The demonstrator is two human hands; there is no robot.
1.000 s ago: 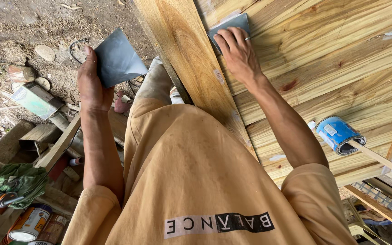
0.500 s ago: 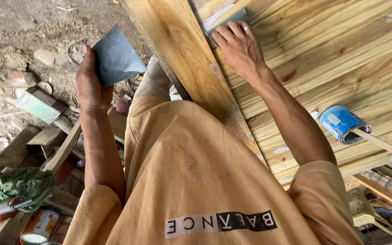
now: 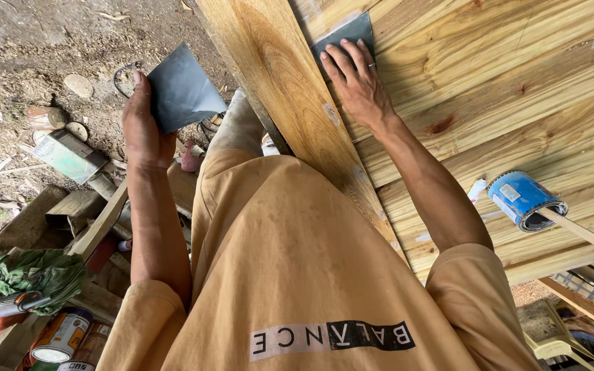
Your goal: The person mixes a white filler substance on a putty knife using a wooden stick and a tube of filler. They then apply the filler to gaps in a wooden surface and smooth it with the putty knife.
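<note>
My left hand [image 3: 142,127] holds up a dark grey sheet of sandpaper [image 3: 183,89] over the dirt ground, off the left side of the wood. My right hand [image 3: 355,82] lies flat, fingers spread, pressing a second dark sandpaper sheet [image 3: 345,33] onto the pale wooden plank surface [image 3: 503,89]. A thick raised wooden board [image 3: 290,89] runs diagonally between the two hands. My tan shirt fills the lower middle of the view.
A blue roll of sandpaper [image 3: 522,199] lies on the planks at the right, beside a thin wooden strip [image 3: 586,233]. At lower left are paint tins [image 3: 60,336], a green cloth [image 3: 25,271], scrap wood [image 3: 80,206] and stones on dirt.
My right hand has slid the sandpaper a little along the planks. My left hand with its sheet has stayed raised in about the same place.
</note>
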